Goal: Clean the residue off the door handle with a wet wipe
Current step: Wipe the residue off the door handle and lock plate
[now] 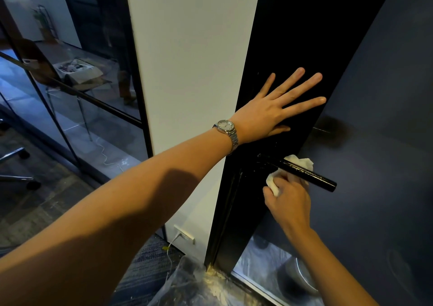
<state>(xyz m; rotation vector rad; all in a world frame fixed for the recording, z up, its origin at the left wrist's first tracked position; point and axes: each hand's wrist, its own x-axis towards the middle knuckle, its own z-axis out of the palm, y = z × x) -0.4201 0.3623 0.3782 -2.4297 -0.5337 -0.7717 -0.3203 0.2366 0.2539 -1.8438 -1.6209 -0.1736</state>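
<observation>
Showing the head view: the glossy black cylindrical door handle [302,172] projects from the dark door stile [281,48], its long axis running from about ten o'clock at the mount to four o'clock at the free end. The right hand [289,202] lies directly at six o'clock of the bar, fingers curled around a crumpled white wet wipe [297,165] that wraps under and behind the handle and shows again above it. The left hand [269,113], wearing a steel wristwatch [226,128], rests flat at twelve o'clock of the handle, fingers spread wide and holding nothing. The right hand is the nearer; a wiping stroke would probably follow the bar's axis.
</observation>
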